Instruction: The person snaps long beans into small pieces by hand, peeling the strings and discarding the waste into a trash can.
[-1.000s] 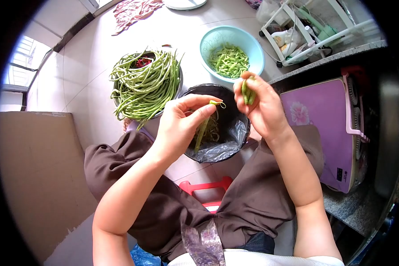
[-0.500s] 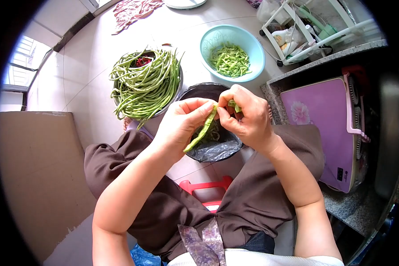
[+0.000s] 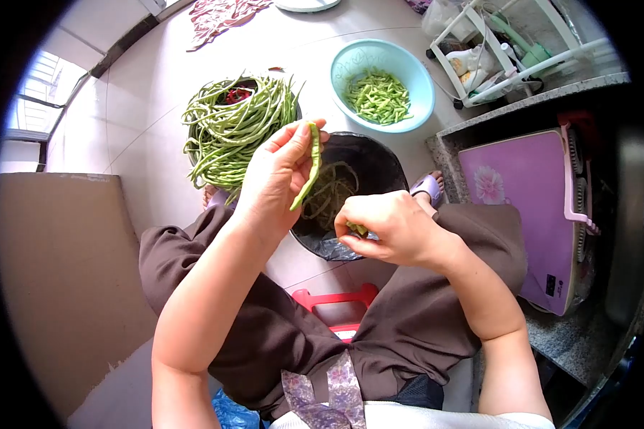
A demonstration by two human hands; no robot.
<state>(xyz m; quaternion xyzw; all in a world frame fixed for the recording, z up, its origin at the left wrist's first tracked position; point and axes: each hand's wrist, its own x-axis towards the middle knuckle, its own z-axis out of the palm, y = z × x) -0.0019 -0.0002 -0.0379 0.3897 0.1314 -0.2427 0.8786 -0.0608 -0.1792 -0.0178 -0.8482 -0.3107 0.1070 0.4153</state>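
Note:
My left hand (image 3: 270,171) pinches a green long bean piece (image 3: 311,170), raised over the left side of a black-lined bin (image 3: 379,163). Curled over the bin's lower right edge, my right hand (image 3: 401,223) holds bean pieces (image 3: 357,229) in its palm, mostly hidden by the fingers. Stringy scraps (image 3: 333,189) lie inside the bin. Beyond my left hand, a heap of whole long beans (image 3: 229,132) fills a container, with something red at its middle. A light blue basin (image 3: 418,82) farther off contains many short bean pieces (image 3: 378,99).
A purple board (image 3: 511,186) stands in a stone-edged recess on the right. Behind it is a white rack (image 3: 511,68) with bottles. A cardboard panel (image 3: 61,264) is at the left. A red plastic stool (image 3: 336,294) sits between my legs, and a cloth (image 3: 222,18) lies farther back.
My hands have moved apart. The left has gone up with the bean piece; the right has come down and toward me, still curled around its pieces. More of the bin shows.

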